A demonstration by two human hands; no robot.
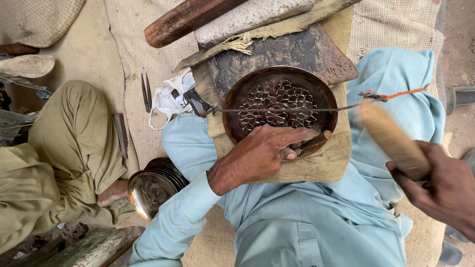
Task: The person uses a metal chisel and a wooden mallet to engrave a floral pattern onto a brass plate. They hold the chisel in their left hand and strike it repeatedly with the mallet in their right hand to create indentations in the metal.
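Our left hand [257, 153] clamps a punch [311, 144] on the engraved plate [279, 104]; our right hand [440, 183] grips a mallet [393, 138] (blurred) that we judge could glance onto fingers.

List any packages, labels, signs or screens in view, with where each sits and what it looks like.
White plastic bag: crumpled on the woven mat, left of the round engraved metal plate; white with a few dark marks, something dark beside it.
No labels, signs or screens show.
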